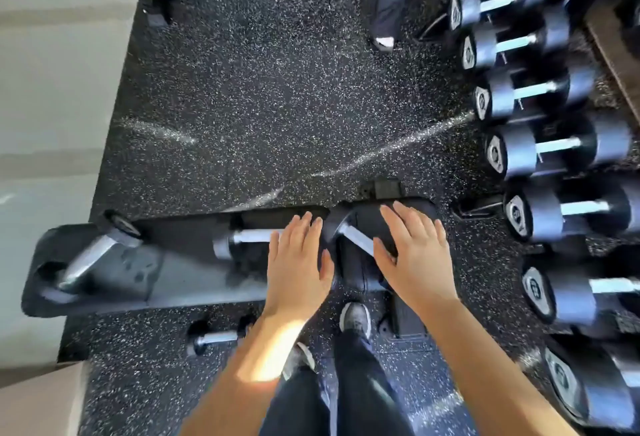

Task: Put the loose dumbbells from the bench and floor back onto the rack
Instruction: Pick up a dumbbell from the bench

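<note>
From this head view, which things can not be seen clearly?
- Bench dumbbell: right end hidden behind the left hand.
- Second bench dumbbell: partly covered by the right hand.
- Floor dumbbell: one end behind the left forearm.
- Rack: weight labels blurred, lowest pairs cut off.

i see black rubber floor point(263, 96) flecked white, a pale wall point(52, 89) at left, sunlight streaking across the floor.
</note>
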